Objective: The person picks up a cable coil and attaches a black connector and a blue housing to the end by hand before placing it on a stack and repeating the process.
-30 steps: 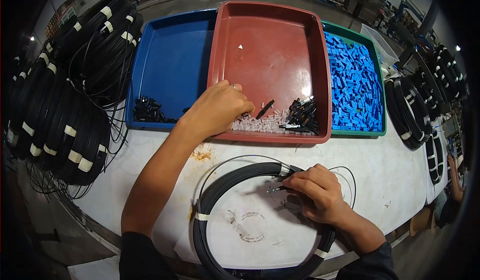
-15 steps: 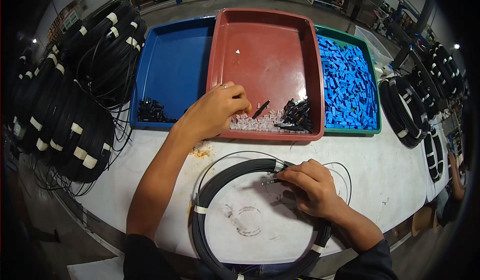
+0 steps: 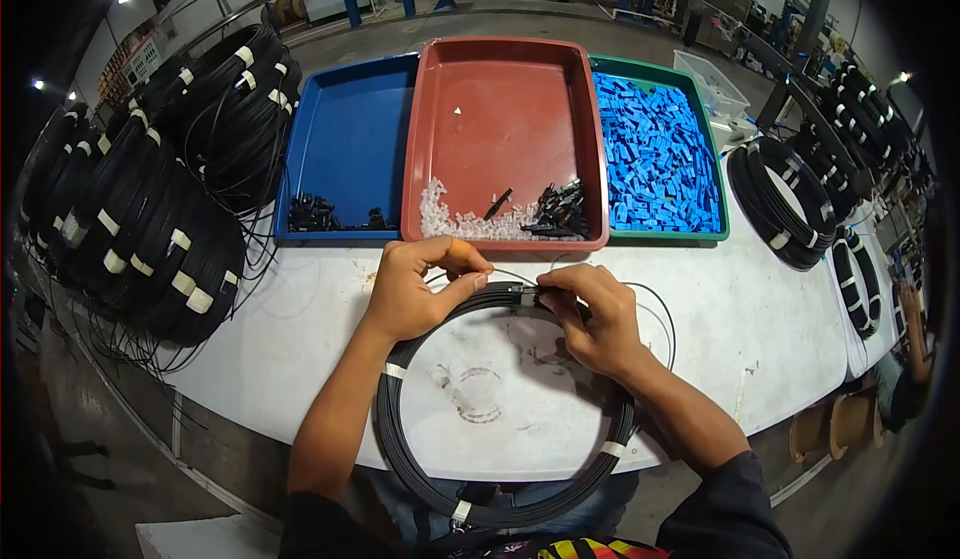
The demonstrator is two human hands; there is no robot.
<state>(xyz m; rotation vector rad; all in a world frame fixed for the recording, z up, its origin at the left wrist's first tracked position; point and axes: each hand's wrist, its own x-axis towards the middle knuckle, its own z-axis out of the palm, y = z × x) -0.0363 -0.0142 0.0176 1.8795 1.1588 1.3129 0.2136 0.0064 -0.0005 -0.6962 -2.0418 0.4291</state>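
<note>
A coil of black cable (image 3: 393,399), bound with white tape, lies in front of me and reaches past the table's near edge. Above its far side, my right hand (image 3: 600,319) is closed in a pinch on a cable end (image 3: 526,290), whose small connector tip points left toward my other hand. My left hand (image 3: 420,289) is just left of it, thumb and forefinger pinched together. Whatever is between those fingertips is too small to make out. Small clear plastic pieces (image 3: 470,225) and black connector parts (image 3: 562,209) lie at the near side of the red tray (image 3: 505,109).
A blue tray (image 3: 350,129) with black parts stands left of the red one. On the right, a green tray (image 3: 722,189) holds many blue clips (image 3: 660,159). Stacked cable coils (image 3: 150,229) crowd the left side; more coils (image 3: 785,204) lie at the right.
My left hand has come out of the red tray, back toward me, to beside the cable end. My right hand still pinches the cable end. The view has shifted slightly.
</note>
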